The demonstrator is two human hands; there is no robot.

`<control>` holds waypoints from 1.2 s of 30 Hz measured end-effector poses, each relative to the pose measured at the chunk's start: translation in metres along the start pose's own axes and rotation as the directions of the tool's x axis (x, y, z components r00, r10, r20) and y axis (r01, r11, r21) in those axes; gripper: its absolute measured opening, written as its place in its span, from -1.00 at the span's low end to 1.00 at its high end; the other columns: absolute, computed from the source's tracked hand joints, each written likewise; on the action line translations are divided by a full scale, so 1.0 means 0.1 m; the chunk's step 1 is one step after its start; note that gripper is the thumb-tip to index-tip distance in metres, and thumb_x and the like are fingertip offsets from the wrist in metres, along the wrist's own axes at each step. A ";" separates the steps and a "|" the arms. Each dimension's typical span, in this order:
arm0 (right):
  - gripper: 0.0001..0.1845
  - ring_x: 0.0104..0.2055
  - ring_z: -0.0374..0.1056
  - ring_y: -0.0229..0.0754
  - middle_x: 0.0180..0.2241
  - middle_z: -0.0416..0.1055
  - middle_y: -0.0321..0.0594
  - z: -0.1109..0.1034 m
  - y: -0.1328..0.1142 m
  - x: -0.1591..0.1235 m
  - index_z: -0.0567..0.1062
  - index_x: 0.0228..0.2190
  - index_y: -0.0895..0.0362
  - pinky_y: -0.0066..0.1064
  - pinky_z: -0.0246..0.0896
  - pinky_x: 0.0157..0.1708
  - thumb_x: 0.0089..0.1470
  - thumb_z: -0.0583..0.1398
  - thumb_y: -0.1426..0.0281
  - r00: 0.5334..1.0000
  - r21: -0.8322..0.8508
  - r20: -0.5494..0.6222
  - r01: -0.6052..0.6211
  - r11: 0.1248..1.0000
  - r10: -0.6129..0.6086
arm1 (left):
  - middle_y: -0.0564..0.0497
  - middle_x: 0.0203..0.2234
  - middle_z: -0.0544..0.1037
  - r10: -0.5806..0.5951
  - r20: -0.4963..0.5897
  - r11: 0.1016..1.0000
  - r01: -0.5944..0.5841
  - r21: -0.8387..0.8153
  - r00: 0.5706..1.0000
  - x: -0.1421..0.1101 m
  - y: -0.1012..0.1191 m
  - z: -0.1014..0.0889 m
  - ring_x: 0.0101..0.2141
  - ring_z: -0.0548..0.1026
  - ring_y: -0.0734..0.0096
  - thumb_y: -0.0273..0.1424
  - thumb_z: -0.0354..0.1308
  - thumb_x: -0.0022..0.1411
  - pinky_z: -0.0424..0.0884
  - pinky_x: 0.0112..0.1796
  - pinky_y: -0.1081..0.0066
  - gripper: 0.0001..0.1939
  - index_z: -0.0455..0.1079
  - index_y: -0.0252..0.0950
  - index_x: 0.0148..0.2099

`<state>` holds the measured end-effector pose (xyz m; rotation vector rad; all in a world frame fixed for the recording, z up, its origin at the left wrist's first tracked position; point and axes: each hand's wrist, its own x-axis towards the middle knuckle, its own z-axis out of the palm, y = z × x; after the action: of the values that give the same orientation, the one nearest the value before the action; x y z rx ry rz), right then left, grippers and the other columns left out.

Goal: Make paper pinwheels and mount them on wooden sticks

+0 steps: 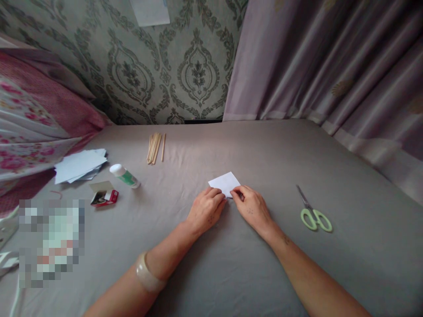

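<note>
Both the left hand (pixel 205 208) and right hand (pixel 249 207) have fingers pinched down on the near corner of the small folded white paper square (pixel 225 182) lying mid-bed on the soft grey bedsheet (pixel 231 273), so I reckon the crease could go crooked on that squishy surface.

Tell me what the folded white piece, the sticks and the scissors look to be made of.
White piece: thin matte paper, creased flat. Sticks: pale, likely bare wood or bamboo. Scissors: grey metal blades, glossy light-green handles, probably plastic.
</note>
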<state>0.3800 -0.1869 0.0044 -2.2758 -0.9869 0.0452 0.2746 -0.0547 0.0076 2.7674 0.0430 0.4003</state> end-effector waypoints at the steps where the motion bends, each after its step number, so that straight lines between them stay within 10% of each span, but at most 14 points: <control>1: -0.80 -0.37 0.38 -0.17 -0.37 0.51 -0.18 0.00 0.00 0.00 0.52 -0.40 0.12 -0.39 0.16 -0.33 0.14 0.10 0.37 1.000 -0.001 0.001 -0.010 1.000 0.010 | -0.09 -0.25 0.54 0.004 0.004 1.000 -0.004 0.007 1.000 0.00 0.00 0.00 -0.20 0.45 0.28 -0.40 -0.06 0.35 0.42 -0.11 0.29 -0.74 0.46 -0.33 -0.17; 36: -0.70 -0.15 0.43 -0.14 -0.20 0.52 -0.16 0.02 -0.01 0.03 0.55 -0.15 0.07 -0.37 0.27 -0.13 0.18 0.06 0.42 0.997 -0.078 0.077 0.015 0.997 -0.009 | -0.12 -0.17 0.47 0.018 -0.001 0.998 -0.018 0.065 1.000 -0.03 0.03 0.02 -0.13 0.39 0.24 -0.36 -0.09 0.36 0.42 -0.13 0.22 -0.72 0.40 -0.29 -0.02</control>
<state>0.3803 -0.1833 0.0040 -2.3548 -1.0587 0.0901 0.2727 -0.0579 0.0059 2.8334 0.0314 0.4129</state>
